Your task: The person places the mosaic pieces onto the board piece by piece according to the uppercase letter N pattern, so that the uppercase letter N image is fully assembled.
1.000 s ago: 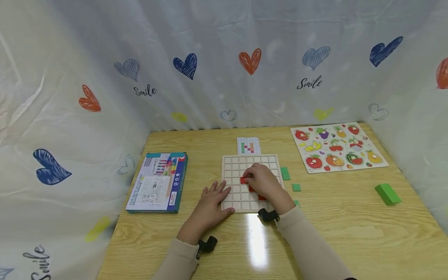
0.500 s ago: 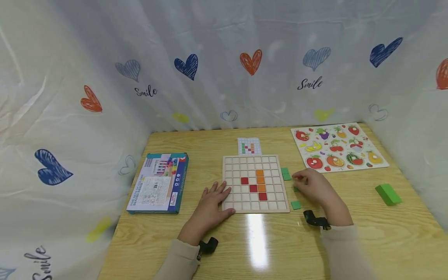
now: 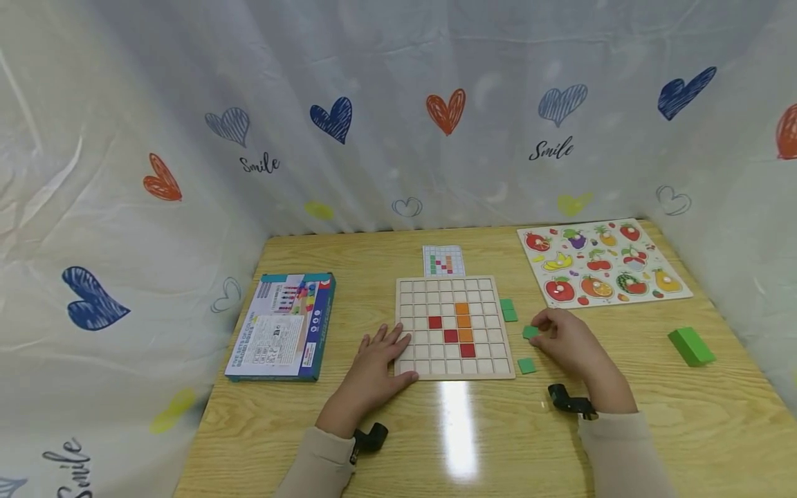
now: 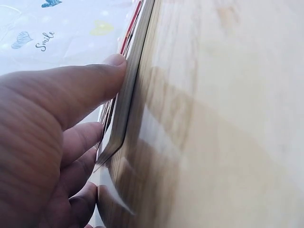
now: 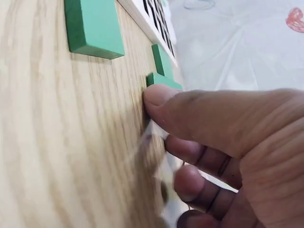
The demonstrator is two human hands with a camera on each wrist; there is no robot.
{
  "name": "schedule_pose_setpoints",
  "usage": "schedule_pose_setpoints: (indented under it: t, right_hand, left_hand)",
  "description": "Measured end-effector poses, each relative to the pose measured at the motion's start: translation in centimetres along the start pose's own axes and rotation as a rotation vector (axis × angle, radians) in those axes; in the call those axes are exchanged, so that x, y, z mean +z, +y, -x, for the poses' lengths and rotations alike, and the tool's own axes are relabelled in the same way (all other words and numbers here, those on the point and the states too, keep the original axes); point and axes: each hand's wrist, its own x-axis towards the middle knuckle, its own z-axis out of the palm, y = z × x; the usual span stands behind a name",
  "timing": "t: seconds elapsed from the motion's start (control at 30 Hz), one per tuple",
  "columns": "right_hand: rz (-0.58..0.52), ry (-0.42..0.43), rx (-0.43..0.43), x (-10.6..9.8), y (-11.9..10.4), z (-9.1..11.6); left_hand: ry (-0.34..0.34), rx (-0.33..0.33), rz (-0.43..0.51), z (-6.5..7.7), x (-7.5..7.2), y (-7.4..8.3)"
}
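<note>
A wooden grid board (image 3: 454, 366) lies mid-table, with orange tiles (image 3: 463, 320) in one column and red tiles (image 3: 468, 351) set diagonally. My left hand (image 3: 371, 377) rests on its left side, fingers spread; in the left wrist view the thumb (image 4: 95, 83) touches the board's edge. Right of the board, the thumb and index finger of my right hand (image 3: 573, 346) pinch a green square tile (image 3: 530, 332), partly covered by the thumb in the right wrist view. Another green tile (image 3: 526, 365) lies nearer, and a pair of green tiles (image 3: 508, 310) touches the board's right edge.
A small pattern card (image 3: 443, 261) lies behind the board. The fruit puzzle (image 3: 607, 263) is at the back right, with a green block (image 3: 690, 346) in front of it. On the left lies a flat box (image 3: 280, 325). Curtains with hearts surround the table (image 3: 411, 443).
My right hand has left the red tile on the board, moved right to the green tiles and drawn back slightly, uncovering the tile at its fingertips. My left hand has stayed in place.
</note>
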Motion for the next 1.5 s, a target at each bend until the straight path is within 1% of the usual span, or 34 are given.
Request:
schedule_pose_setpoints:
  t: [0.07,0.13,0.2,0.27,0.37,0.5,0.6,0.7,0.8,0.9,1.0,1.17,1.23,1.37,1.5]
  right_hand:
    - [0.008,0.019,0.005,-0.2,-0.5,-0.4]
    - [0.016,0.045,0.000,-0.5,-1.4,-1.0]
    - [0.016,0.067,-0.018,-0.6,-2.8,-1.7]
    - [0.001,0.079,-0.047,-0.3,-4.6,-2.7]
    - [-0.036,0.057,-0.112,1.2,-7.4,-4.3]
    - [-0.045,-0.017,-0.194,4.1,-10.7,-6.7]
    - [-0.046,-0.060,-0.218,6.0,-12.6,-8.4]
    - [-0.066,-0.089,-0.214,7.7,-13.9,-9.8]
    - [-0.065,-0.114,-0.201,8.8,-14.8,-10.8]
    - [-0.044,-0.131,-0.186,9.4,-15.3,-11.3]
    - [-0.031,-0.149,-0.173,9.4,-15.5,-11.3]
    - [0.002,-0.160,-0.182,9.2,-15.6,-11.1]
    - [0.026,-0.159,-0.194,9.2,-15.5,-11.1]
    - [0.110,-0.163,-0.223,9.3,-15.3,-11.0]
    - [0.144,-0.150,-0.230,9.6,-15.2,-10.9]
  left_hand:
    - [0.003,-0.002,-0.001,0.0,0.0,-0.1]
    - [0.003,-0.005,-0.003,0.0,0.0,-0.1]
    - [0.004,-0.007,-0.002,0.0,-0.1,-0.1]
    - [0.005,-0.004,-0.004,0.1,-0.1,-0.2]
    - [-0.001,-0.004,-0.009,0.1,0.0,-0.2]
    - [-0.009,-0.001,-0.009,0.0,0.0,-0.1]
    - [-0.010,0.003,-0.014,0.0,-0.2,0.1]
    - [-0.006,0.007,-0.017,-0.1,-0.3,0.2]
    - [-0.008,0.006,-0.011,-0.1,-0.4,0.2]
    - [-0.010,0.008,-0.002,-0.1,-0.3,0.1]
    - [-0.009,0.013,-0.004,0.0,-0.2,-0.1]
    - [0.004,0.020,-0.015,0.0,0.0,-0.4]
    - [0.007,0.020,-0.010,-0.1,-0.1,-0.4]
    - [0.002,0.026,-0.002,-0.1,-0.1,-0.4]
    - [0.003,0.031,-0.003,-0.1,0.0,-0.4]
